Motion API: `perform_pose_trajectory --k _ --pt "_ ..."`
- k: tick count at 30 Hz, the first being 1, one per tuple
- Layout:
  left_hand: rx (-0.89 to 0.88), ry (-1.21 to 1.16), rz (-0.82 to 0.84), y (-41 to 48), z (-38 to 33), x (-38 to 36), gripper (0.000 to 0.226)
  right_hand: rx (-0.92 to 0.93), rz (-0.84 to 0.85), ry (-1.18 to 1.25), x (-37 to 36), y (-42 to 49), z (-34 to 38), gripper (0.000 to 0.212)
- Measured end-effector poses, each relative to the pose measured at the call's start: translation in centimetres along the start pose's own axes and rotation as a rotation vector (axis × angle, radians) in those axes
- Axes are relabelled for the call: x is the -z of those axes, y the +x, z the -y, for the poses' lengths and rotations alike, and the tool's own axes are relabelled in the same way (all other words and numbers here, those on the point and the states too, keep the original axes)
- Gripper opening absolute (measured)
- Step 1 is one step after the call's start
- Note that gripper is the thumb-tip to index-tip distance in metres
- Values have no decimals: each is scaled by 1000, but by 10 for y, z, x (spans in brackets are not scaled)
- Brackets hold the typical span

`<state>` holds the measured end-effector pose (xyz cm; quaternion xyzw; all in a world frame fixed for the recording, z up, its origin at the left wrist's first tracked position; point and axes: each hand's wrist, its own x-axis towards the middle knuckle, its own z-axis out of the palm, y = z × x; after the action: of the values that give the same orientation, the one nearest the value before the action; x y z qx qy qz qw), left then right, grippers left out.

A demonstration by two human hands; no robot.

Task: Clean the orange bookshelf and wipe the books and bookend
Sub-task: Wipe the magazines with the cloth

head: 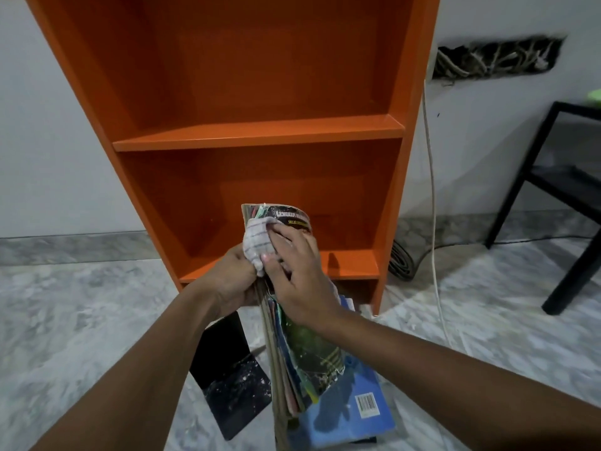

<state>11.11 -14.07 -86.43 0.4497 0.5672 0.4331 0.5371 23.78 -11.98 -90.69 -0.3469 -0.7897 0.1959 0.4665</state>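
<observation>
The stack of books [302, 349] is hanging upright in front of the orange bookshelf [260, 135], level with its bottom shelf. The left hand [232, 279] is gripping the stack's left edge, and the right hand [294, 278] is pinching a checked cloth [257, 244] against the front cover. 1 blue book [361, 405] and the black bookend [229, 369] are lying on the floor [97, 320] below, just before the bookshelf's front edge.

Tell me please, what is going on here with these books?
A person is wiping books in front of the orange bookshelf. The left hand grips a stack of thin books, held upright, and the right hand holds a striped cloth against its upper part. A speckled black bookend and a blue book sit on the floor below, not on the shelf.
</observation>
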Motion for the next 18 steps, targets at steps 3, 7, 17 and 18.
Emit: perform_pose_trajectory --k 3,7,17,18 --pt "6 -3 90 -3 -6 -1 18 69 -127 -21 10 10 -14 46" --pt "29 2 144 -4 -9 0 26 -118 -296 105 19 19 -24 39" --pt "-38 137 41 1 -8 -15 16 -306 -215 317 37 13 -30 28" --pt "-29 137 48 1 -6 -13 17 -218 -168 319 35 11 -20 30"
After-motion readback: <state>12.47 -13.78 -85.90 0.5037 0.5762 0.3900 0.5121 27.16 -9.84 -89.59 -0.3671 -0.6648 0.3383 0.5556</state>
